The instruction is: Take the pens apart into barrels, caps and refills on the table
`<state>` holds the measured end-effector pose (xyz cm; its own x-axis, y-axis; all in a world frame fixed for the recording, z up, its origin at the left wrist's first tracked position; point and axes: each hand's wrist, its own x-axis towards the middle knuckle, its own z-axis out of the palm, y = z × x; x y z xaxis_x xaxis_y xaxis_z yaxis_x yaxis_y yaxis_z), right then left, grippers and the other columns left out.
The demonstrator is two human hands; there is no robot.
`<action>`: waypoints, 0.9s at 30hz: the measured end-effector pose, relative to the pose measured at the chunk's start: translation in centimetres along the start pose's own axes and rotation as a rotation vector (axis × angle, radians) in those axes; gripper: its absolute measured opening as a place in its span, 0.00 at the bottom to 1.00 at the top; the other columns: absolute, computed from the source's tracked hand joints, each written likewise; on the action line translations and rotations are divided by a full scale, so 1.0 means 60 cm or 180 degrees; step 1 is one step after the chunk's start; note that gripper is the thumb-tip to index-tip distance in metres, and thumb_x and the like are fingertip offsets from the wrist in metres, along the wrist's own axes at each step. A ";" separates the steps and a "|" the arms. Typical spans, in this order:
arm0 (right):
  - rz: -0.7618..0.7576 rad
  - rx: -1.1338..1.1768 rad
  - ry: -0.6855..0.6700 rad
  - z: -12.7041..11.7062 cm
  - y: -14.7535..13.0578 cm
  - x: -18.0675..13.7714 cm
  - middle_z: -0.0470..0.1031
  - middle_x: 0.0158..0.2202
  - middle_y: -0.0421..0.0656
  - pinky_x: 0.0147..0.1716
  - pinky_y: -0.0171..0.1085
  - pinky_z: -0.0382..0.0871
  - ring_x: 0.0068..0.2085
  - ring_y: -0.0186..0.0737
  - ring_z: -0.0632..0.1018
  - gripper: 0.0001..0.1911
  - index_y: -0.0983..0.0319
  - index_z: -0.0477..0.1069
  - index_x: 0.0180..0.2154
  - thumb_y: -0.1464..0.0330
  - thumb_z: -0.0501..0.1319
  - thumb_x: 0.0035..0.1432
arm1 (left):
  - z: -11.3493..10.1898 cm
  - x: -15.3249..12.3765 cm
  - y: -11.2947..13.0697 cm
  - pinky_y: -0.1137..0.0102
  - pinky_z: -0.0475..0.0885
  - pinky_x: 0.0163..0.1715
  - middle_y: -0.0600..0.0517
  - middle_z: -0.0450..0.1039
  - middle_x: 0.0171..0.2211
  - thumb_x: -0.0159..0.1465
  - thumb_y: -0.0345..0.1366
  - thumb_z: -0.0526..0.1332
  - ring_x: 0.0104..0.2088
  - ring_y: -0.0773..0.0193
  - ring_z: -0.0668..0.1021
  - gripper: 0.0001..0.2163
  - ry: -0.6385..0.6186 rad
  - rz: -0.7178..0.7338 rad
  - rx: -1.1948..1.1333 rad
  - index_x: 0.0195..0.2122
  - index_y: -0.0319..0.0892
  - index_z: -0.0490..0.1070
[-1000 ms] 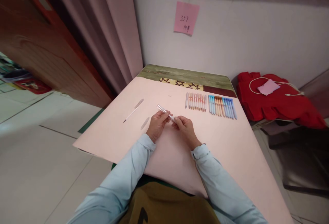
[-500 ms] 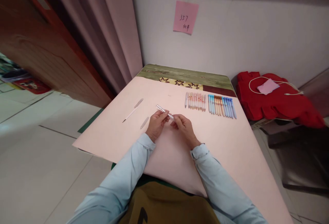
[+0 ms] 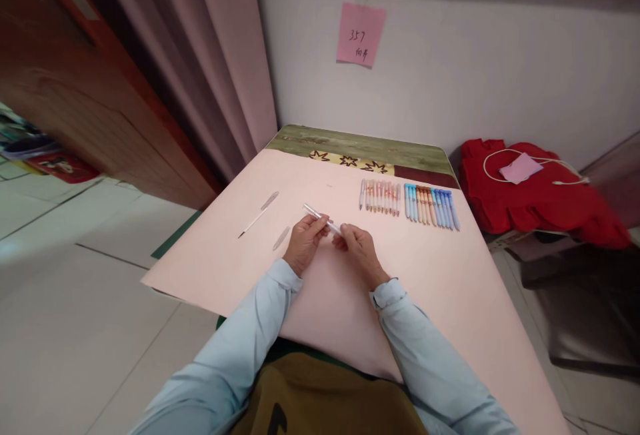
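Both hands hold a pale pen barrel (image 3: 314,211) above the table, its free end pointing away to the upper left. My left hand (image 3: 305,243) pinches it near the middle between thumb and fingers. At its near end, my right hand (image 3: 357,248) has thumb and fingertips closed on it. A clear pen part (image 3: 281,238) lies just left of my left hand. Farther left rests a pen refill (image 3: 254,222) with a dark tip, beside another clear pen part (image 3: 271,200).
Pens with pinkish barrels (image 3: 383,196) lie in a row at the back right, with blue and orange pens (image 3: 431,206) alongside. A tiny piece (image 3: 329,186) sits near the back of the pink-covered table (image 3: 210,262). Red cloth (image 3: 530,208) covers something on the right.
My right hand's thumb and fingers have shifted slightly on the near end of the barrel. My left hand and the parts on the table stay in place.
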<state>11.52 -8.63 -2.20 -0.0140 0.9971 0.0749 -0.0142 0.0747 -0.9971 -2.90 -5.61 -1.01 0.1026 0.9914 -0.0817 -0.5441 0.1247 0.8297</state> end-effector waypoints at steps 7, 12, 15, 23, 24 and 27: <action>-0.0059 -0.0012 0.0045 0.001 -0.002 0.000 0.75 0.26 0.40 0.30 0.35 0.71 0.28 0.37 0.75 0.19 0.60 0.71 0.33 0.50 0.63 0.56 | 0.000 0.000 0.000 0.73 0.68 0.35 0.50 0.76 0.32 0.54 0.37 0.72 0.31 0.70 0.74 0.11 0.0002 -0.0011 -0.0022 0.34 0.37 0.76; 0.0026 -0.0029 0.0086 0.001 -0.002 -0.001 0.76 0.27 0.41 0.30 0.36 0.71 0.28 0.37 0.75 0.21 0.60 0.73 0.35 0.48 0.57 0.60 | 0.001 -0.001 0.001 0.72 0.68 0.35 0.50 0.76 0.32 0.54 0.37 0.72 0.31 0.70 0.74 0.11 0.0008 -0.0011 -0.0004 0.34 0.37 0.76; -0.0039 -0.0107 0.0073 0.001 -0.001 -0.001 0.75 0.27 0.39 0.30 0.34 0.70 0.28 0.37 0.75 0.19 0.59 0.71 0.36 0.50 0.64 0.55 | 0.002 -0.002 0.002 0.72 0.68 0.35 0.50 0.76 0.32 0.54 0.37 0.72 0.30 0.70 0.73 0.11 0.0003 -0.0004 -0.0010 0.33 0.37 0.76; -0.0104 -0.0135 0.0007 0.000 -0.003 -0.001 0.74 0.27 0.39 0.29 0.34 0.69 0.28 0.36 0.74 0.18 0.59 0.72 0.36 0.51 0.63 0.56 | 0.003 -0.003 0.002 0.73 0.68 0.35 0.50 0.75 0.32 0.54 0.37 0.71 0.31 0.70 0.73 0.10 -0.0051 0.0002 -0.0002 0.32 0.37 0.76; -0.0130 -0.0157 0.0013 0.000 -0.002 -0.002 0.74 0.26 0.38 0.28 0.33 0.68 0.27 0.35 0.73 0.18 0.59 0.72 0.36 0.52 0.66 0.54 | 0.003 -0.003 0.002 0.72 0.68 0.35 0.50 0.75 0.32 0.54 0.37 0.71 0.31 0.70 0.73 0.10 -0.0046 -0.0002 0.0003 0.32 0.37 0.76; -0.0135 -0.0219 -0.0059 -0.002 -0.001 -0.002 0.74 0.26 0.38 0.29 0.34 0.68 0.27 0.35 0.73 0.17 0.60 0.71 0.31 0.52 0.64 0.56 | 0.003 -0.004 0.002 0.73 0.68 0.35 0.50 0.75 0.31 0.55 0.38 0.71 0.31 0.70 0.73 0.10 -0.0083 -0.0010 0.0050 0.31 0.37 0.76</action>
<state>11.62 -8.77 -2.15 -0.0334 0.9926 0.1166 0.0536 0.1183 -0.9915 -2.86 -5.81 -0.79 0.1260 0.9896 -0.0701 -0.5307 0.1269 0.8380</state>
